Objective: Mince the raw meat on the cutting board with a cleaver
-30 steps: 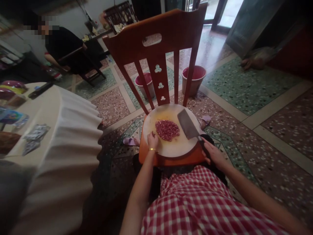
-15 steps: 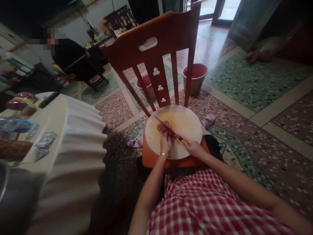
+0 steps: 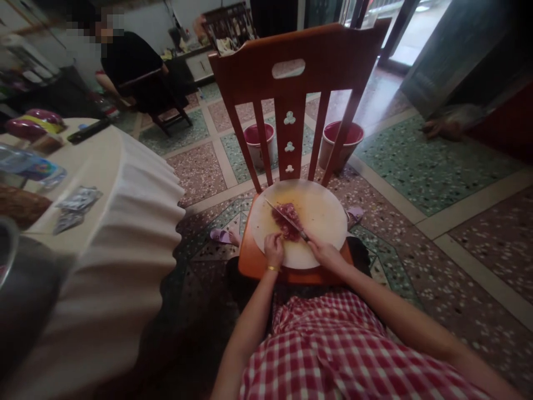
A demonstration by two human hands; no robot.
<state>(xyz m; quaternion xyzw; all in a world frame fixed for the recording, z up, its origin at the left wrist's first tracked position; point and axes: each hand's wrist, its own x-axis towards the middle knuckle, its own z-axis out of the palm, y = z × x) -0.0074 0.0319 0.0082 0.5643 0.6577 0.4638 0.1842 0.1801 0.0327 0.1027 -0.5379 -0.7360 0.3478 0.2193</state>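
The right hand [image 3: 328, 254] is wrapped around the handle of a cleaver [image 3: 286, 218], whose blade lies edge-down across a small heap of minced red meat [image 3: 287, 213] near the middle of a round pale cutting board [image 3: 322, 222]. The board rests on the seat of a wooden chair [image 3: 291, 78], which serves as the work surface. The left hand [image 3: 273, 249], fingers curled in with a gold bangle at the wrist, sits on the board just beside the near edge of the meat, seemingly touching it, though the view is too small to be sure. To chop well here, the curled fingertips should stay tucked back from the blade, the heap kept gathered at the board's centre, and the cuts kept short so the board does not slide on the seat. Two pink buckets [image 3: 259, 143] stand on the terrazzo floor behind the chair, and a cloth-covered table [image 3: 125, 183] is to the left.
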